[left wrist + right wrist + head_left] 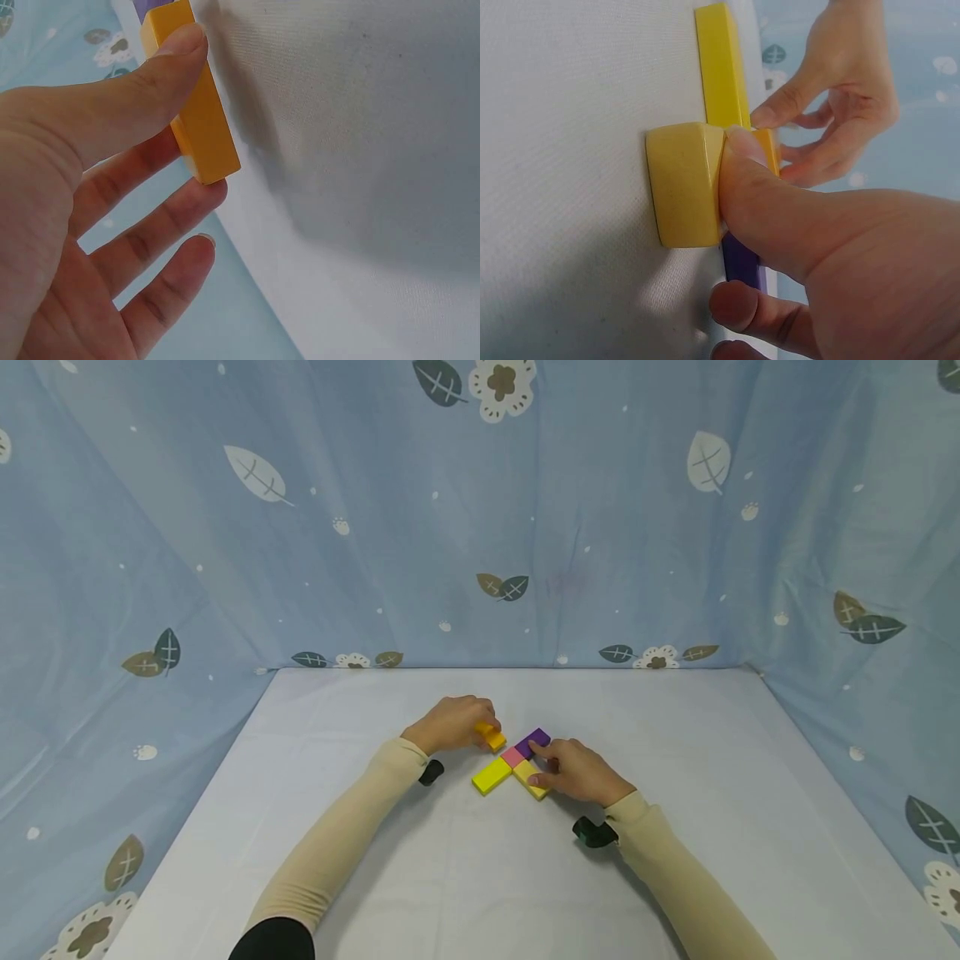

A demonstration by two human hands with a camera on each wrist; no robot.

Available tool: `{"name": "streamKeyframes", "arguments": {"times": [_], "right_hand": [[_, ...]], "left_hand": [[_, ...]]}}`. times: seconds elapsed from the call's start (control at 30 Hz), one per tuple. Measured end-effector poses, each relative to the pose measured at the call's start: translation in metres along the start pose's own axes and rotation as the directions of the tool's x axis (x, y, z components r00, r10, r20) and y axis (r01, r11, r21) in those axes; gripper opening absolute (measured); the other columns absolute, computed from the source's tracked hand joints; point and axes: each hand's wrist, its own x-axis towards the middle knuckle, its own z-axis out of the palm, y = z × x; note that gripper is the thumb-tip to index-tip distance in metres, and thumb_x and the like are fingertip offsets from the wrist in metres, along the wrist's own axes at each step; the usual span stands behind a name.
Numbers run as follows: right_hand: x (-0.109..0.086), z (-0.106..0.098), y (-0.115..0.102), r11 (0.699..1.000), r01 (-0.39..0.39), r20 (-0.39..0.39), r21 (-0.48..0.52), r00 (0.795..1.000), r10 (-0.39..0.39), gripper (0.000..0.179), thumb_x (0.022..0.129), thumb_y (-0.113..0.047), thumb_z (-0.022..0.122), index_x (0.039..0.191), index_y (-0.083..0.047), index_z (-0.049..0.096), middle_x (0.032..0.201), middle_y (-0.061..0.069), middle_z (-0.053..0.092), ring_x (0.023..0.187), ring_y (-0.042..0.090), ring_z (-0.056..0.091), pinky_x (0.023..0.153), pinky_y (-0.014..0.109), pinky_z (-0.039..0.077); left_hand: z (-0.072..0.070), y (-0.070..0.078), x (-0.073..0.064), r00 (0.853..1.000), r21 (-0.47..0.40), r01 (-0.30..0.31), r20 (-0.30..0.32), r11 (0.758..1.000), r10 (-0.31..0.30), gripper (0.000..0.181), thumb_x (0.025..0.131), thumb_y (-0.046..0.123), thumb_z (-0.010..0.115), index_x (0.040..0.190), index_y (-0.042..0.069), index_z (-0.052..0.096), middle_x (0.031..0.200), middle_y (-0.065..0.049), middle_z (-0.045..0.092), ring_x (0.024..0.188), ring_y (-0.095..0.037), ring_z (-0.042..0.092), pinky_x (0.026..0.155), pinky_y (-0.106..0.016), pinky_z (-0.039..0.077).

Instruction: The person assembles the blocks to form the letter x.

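My left hand pinches an orange block between thumb and fingers, beside the pink cube. Around that cube lie a purple block toward the far right, a bright yellow block toward the near left and a pale yellow block toward the near right. My right hand is at the right of this group, thumb touching the pale yellow block and index finger at the purple block. In the right wrist view, the thumb hides the pink cube.
A white cloth covers the table under the blocks. Blue patterned curtains rise at its back and sides. A dark wrist camera hangs below my right wrist, and another below my left.
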Motion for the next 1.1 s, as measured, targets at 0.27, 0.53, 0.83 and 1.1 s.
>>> {"name": "streamKeyframes", "arguments": {"times": [0.27,0.53,0.83,1.1], "right_hand": [[-0.0002,0.0002,0.0008,1.0,-0.005,0.002,0.015,1.0,0.005,0.069,0.091,-0.032,0.079,0.149,-0.006,0.052,0.075,0.001,0.049,0.071,0.017,0.046,0.057,0.023,0.035],[-0.0004,0.0002,0.0006,1.0,-0.006,-0.003,0.018,1.0,0.006,0.068,0.091,-0.031,0.08,0.149,-0.005,0.053,0.074,0.001,0.048,0.069,0.017,0.045,0.056,0.023,0.034],[-0.0015,-0.0001,-0.0009,1.0,-0.006,-0.003,0.015,1.0,0.006,0.067,0.091,-0.028,0.08,0.148,-0.004,0.053,0.072,0.001,0.05,0.066,0.016,0.043,0.054,0.022,0.032],[-0.0022,-0.0005,-0.0015,1.0,-0.008,-0.003,0.017,1.0,0.008,0.068,0.091,-0.029,0.08,0.148,-0.005,0.053,0.072,0.001,0.043,0.066,0.017,0.043,0.054,0.023,0.031]], "left_hand": [[-0.0001,0.003,-0.0006,1.0,-0.007,-0.012,-0.004,1.0,0.012,0.033,0.087,0.03,0.084,0.118,0.02,0.078,0.12,0.002,0.073,0.11,-0.019,0.068,0.101,-0.04,0.057],[0.0026,0.0029,0.0003,1.0,0.015,-0.018,0.004,1.0,0.018,0.032,0.088,0.031,0.083,0.118,0.022,0.079,0.12,0.002,0.073,0.11,-0.018,0.067,0.1,-0.04,0.057],[0.0034,0.0051,0.0008,1.0,0.034,-0.025,0.018,0.999,0.024,0.031,0.088,0.032,0.083,0.118,0.022,0.079,0.118,0.002,0.073,0.108,-0.018,0.067,0.099,-0.038,0.057],[0.0053,0.0057,0.0011,0.999,0.021,-0.027,0.02,0.999,0.027,0.031,0.088,0.031,0.083,0.117,0.022,0.079,0.117,0.002,0.073,0.107,-0.018,0.067,0.097,-0.038,0.058]]}}
